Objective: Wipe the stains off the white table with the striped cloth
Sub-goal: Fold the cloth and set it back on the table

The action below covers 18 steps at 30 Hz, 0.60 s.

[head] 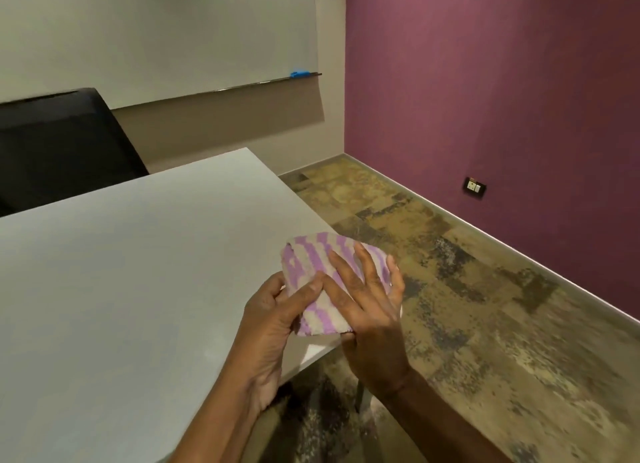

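A folded cloth with purple and white stripes point(313, 266) is held over the right edge of the white table point(138, 254). My left hand point(273, 320) grips its lower left side, thumb on top. My right hand point(367, 306) lies flat on the cloth with fingers spread across the stripes. The table surface looks plain; I see only a faint pale speck near the front right edge point(207, 353).
A black chair point(59, 143) stands behind the table's far left side. A whiteboard point(156, 36) with a blue eraser point(299, 74) on its ledge hangs on the back wall. Patterned carpet floor point(467, 306) and a purple wall with a socket point(475, 186) lie to the right.
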{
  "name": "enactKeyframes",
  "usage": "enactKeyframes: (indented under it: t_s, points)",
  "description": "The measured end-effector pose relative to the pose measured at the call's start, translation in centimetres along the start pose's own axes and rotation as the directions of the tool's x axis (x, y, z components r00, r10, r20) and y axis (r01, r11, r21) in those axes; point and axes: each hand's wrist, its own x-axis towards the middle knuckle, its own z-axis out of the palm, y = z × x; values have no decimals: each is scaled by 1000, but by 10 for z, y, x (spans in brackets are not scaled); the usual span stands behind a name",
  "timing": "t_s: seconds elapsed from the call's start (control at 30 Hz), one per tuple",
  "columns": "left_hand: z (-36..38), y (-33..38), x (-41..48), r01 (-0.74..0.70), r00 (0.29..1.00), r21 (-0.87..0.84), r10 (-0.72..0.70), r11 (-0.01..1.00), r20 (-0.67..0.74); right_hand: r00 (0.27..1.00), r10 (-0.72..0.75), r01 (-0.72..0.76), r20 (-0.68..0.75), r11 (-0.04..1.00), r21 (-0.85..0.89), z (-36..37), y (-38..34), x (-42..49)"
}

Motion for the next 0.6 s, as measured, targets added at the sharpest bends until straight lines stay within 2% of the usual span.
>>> enactKeyframes:
  t_s: [0.17, 0.27, 0.33, 0.37, 0.43, 0.5, 0.6]
  points:
    - [30, 51, -5, 33, 999, -22, -34, 999, -42, 962, 163, -162, 220, 987, -20, -50, -5, 42]
    - [48, 77, -11, 60, 997, -27, -61, 998, -49, 922, 208, -246, 327, 966, 77, -84, -10, 58]
    - [56, 93, -13, 68, 996, -74, -72, 995, -56, 868, 259, -351, 424, 923, 156, -107, -10, 64]
    - [60, 101, -15, 75, 995, -107, -81, 991, -56, 815, 322, -468, 482, 856, 220, -119, -9, 67]
    - [68, 116, -18, 90, 994, -186, -101, 978, -49, 688, 481, -712, 543, 592, 378, -145, -3, 76]
    - [78, 129, -21, 108, 992, -268, -121, 957, -31, 595, 619, -799, 512, 388, 459, -164, 3, 87]
    - [95, 145, -30, 142, 988, -374, -156, 917, -8, 332, 759, -872, 561, 20, 489, -181, 15, 109]
